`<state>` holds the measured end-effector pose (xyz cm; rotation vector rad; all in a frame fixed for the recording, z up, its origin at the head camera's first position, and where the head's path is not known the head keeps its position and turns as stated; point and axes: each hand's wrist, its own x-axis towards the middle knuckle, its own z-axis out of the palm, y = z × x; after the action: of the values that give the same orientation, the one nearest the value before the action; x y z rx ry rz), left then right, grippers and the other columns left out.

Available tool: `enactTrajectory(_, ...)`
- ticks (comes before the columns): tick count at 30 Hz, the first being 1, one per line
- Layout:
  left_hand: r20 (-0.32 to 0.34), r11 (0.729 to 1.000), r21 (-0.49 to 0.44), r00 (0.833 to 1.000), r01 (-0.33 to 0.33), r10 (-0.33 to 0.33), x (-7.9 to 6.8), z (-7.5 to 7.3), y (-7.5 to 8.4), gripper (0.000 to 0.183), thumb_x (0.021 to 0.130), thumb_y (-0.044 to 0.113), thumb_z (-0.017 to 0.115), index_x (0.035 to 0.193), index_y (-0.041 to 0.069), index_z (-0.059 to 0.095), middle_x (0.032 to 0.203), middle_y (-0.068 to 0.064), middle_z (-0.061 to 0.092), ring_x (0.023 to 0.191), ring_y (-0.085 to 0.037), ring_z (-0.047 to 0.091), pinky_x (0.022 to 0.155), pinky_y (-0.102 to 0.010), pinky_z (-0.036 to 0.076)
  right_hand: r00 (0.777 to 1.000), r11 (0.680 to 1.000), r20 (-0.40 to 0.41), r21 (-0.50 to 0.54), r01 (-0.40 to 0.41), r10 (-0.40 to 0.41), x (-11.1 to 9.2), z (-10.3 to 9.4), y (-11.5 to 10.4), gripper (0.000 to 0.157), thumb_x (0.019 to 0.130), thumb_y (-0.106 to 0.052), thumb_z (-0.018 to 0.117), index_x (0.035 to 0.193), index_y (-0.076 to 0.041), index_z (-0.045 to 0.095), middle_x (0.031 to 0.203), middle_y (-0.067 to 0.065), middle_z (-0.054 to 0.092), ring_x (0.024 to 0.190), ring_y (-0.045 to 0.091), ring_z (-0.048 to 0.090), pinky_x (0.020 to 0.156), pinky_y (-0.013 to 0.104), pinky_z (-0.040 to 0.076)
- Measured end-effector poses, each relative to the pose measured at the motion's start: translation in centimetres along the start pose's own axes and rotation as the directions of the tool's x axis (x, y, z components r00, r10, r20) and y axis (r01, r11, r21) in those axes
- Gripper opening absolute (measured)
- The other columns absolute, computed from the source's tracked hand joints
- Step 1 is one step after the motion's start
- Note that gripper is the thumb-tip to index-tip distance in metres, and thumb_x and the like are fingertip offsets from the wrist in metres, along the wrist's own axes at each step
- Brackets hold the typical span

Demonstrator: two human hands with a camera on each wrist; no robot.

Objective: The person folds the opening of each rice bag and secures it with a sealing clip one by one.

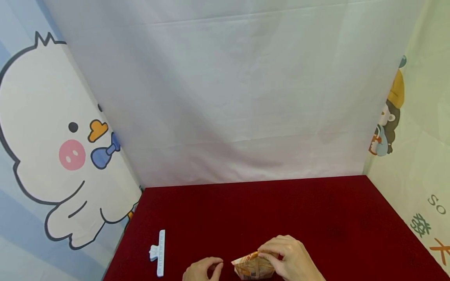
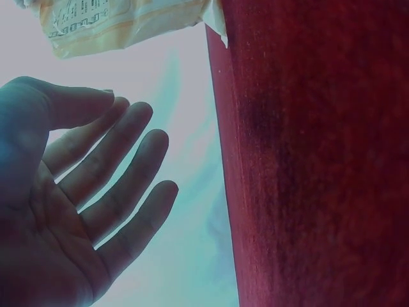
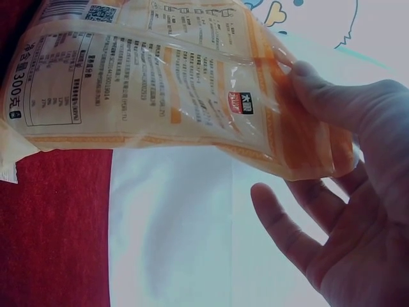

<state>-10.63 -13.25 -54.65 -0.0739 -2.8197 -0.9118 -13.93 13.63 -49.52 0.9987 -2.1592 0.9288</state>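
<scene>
A plastic food packet (image 1: 254, 268) with orange and cream print stands over the near part of the table. My right hand (image 1: 290, 259) pinches its upper edge between thumb and fingers; the right wrist view shows the packet's back (image 3: 147, 83), with small printed text and a code, and the lower fingers spread free below it. To the packet's left, my left hand (image 1: 202, 270) holds nothing. Its fingers (image 2: 99, 163) are loosely bent in the left wrist view, thumb close to the index finger, apart from the packet (image 2: 128, 25).
A pale blue bag clip (image 1: 160, 253) with a long bar and a short grip lies on the dark red table (image 1: 239, 214), left of my hands. White cloth (image 1: 228, 97) hangs behind the table, with printed curtains on both sides.
</scene>
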Motion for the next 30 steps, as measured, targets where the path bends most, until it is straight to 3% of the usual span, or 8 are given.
enactTrajectory(20, 0.007, 1.000, 0.004, 1.000, 0.008, -0.008, 0.21, -0.51, -0.51, 0.007, 0.087, 0.031, 0.074, 0.091, 0.027, 0.078, 0.087, 0.016, 0.075, 0.071, 0.003, 0.065, 0.058, -0.019, 0.049, 1.000, 1.000, 0.008, 0.015, -0.007, 0.006, -0.04, 0.03, -0.08, 0.026, 0.067, -0.011, 0.089, 0.088, -0.024, 0.079, 0.086, -0.016, 0.074, 0.075, -0.002, 0.065, 0.073, 0.011, 0.048)
enactTrajectory(30, 0.014, 1.000, -0.015, 1.000, 0.019, -0.019, 0.11, -0.63, -0.60, 0.008, 0.087, 0.030, 0.073, 0.092, 0.025, 0.078, 0.078, 0.017, 0.071, 0.060, 0.010, 0.051, 0.051, -0.016, 0.040, 1.000, 1.000, 0.012, 0.020, -0.011, 0.011, -0.02, -0.07, -0.06, 0.027, 0.068, -0.010, 0.088, 0.089, -0.024, 0.079, 0.088, -0.016, 0.074, 0.077, -0.001, 0.067, 0.077, 0.013, 0.050)
